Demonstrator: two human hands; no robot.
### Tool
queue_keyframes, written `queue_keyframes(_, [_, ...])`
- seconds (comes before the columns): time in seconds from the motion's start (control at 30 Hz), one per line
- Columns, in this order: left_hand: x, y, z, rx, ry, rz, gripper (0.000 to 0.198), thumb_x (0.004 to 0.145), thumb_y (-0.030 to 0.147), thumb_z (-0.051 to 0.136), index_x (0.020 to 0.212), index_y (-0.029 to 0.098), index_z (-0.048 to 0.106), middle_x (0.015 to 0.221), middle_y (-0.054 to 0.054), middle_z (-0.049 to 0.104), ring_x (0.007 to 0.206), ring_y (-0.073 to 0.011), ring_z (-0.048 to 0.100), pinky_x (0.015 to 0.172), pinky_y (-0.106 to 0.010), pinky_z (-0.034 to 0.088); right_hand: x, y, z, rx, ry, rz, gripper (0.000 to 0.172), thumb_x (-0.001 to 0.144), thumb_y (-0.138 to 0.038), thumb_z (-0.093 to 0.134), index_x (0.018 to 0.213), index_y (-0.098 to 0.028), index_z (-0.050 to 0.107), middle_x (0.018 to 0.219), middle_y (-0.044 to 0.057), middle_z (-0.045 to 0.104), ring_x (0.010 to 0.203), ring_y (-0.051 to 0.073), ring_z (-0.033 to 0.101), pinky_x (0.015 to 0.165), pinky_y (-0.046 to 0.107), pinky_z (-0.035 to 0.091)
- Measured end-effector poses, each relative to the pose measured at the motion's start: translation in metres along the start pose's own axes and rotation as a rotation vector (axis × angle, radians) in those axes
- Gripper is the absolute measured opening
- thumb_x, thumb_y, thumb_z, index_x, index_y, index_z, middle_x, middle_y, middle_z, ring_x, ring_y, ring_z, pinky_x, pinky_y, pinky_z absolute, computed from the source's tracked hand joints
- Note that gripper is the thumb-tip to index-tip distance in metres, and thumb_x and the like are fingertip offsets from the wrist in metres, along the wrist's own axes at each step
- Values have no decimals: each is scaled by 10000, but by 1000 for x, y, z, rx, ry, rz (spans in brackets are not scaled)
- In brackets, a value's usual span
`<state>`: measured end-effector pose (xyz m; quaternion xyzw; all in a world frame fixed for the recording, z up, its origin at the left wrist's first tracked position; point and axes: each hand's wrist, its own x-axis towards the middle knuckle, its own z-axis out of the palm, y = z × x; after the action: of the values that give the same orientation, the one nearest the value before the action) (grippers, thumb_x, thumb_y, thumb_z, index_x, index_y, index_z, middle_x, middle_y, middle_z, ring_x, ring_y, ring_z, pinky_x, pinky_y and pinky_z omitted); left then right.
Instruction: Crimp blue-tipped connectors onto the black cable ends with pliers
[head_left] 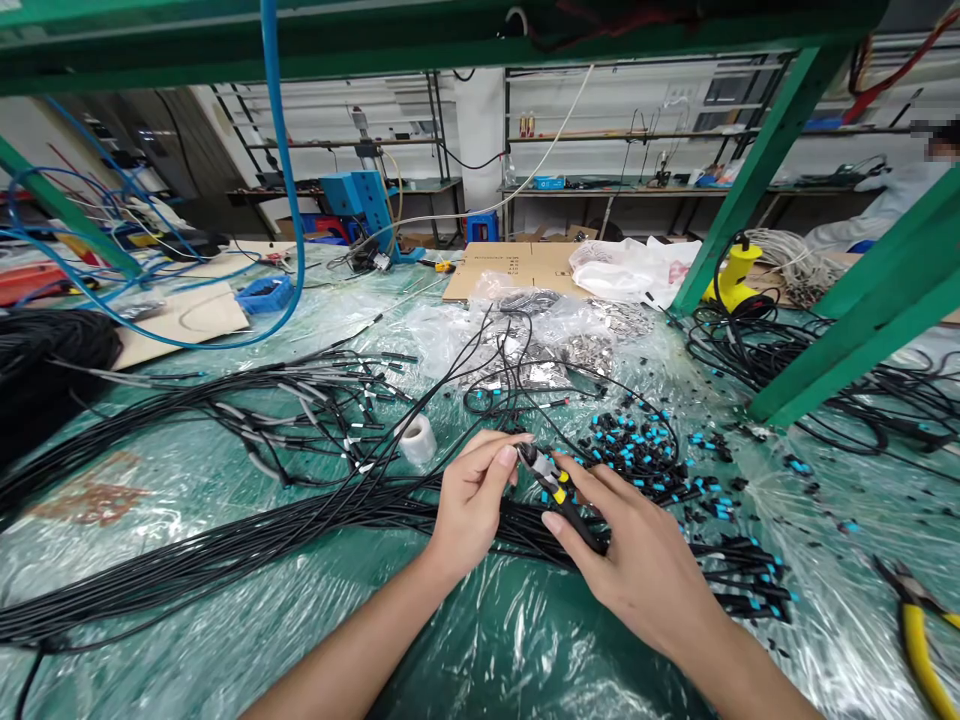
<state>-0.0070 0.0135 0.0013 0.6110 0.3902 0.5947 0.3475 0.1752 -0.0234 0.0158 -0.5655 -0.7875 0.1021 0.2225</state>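
Observation:
My right hand (pixel 637 555) is wrapped round a pair of pliers (pixel 557 488) with black and yellow handles, the jaws pointing up and left. The fingers of my left hand (pixel 476 490) are pinched together right at the jaws. A small dark piece shows there, mostly hidden by the fingertips, and I cannot make out what it is. Beneath both hands runs a thick bundle of black cables (pixel 300 545). Just beyond my right hand lies a heap of small black and blue connectors (pixel 634 440).
Yellow-handled pliers (pixel 919 640) lie at the right edge. A white roll (pixel 418 440) stands left of my hands. Behind are plastic bags of metal parts (pixel 532 355) and cardboard (pixel 506 268). Green posts (pixel 757 190) rise at right; a blue hose (pixel 289 180) hangs at left.

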Motion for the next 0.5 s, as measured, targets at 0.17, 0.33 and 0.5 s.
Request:
queue_keyframes(0.17, [-2,-7,4,-194,1,-89,221,910,302,596,1059,246,749,701,-10,576,700,-158,537,715,-290,422,0,-4,-2,79,0,24,471,929,-443,479,1387,-334,462,1144,53,642,970,257,652,786,400,534])
queue_keyframes(0.33, [-2,-11,9,-420,62,-207,180,809,341,718,947,244,780,871,-29,612,633,-110,524,631,-259,438,0,-9,-1,255,-39,45,438,927,-402,496,1356,-315,500,961,28,645,785,206,638,697,342,517])
queue_keyframes(0.5, [-1,-10,8,-379,83,-168,146,814,316,713,920,247,785,846,-31,600,639,-111,502,604,-241,424,0,-10,3,492,-110,61,432,913,-395,530,1330,-285,547,912,19,657,833,207,620,753,338,519])
